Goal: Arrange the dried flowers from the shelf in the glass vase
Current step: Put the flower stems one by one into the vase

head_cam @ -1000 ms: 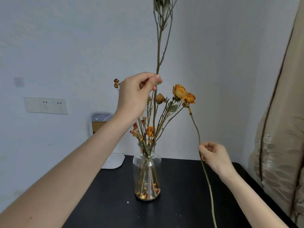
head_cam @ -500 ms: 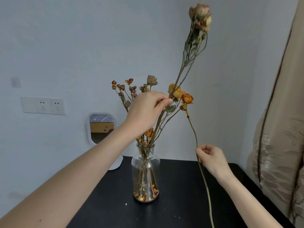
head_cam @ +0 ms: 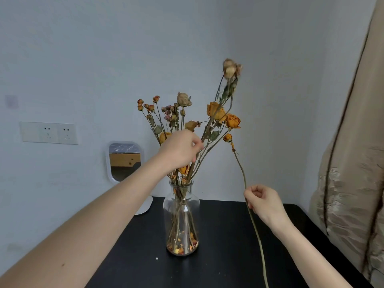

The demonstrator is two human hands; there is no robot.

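Head view: pinches tall pale-rose stem (head_cam: 229, 69) above glass vase (head_cam: 181, 221) with left hand (head_cam: 182, 150); grips loose long stem (head_cam: 242, 173), near-upright, right of vase, in right hand (head_cam: 264, 202).

Soft, even, rather dim light fills the scene, with no clear source and a cool grey-blue cast on the wall (head_cam: 104, 59). Shadows are faint and soft-edged. The black counter (head_cam: 228, 235) shows only a dull sheen. The glass vase (head_cam: 180, 221) carries weak pale reflections. Motion blur smears the tall pale flower (head_cam: 230, 68) and the edge of the left hand (head_cam: 182, 150). The long stem (head_cam: 242, 173) in the right hand (head_cam: 264, 202) is sharper. Wide-angle distortion bows the curtain (head_cam: 353, 163) at the right edge.
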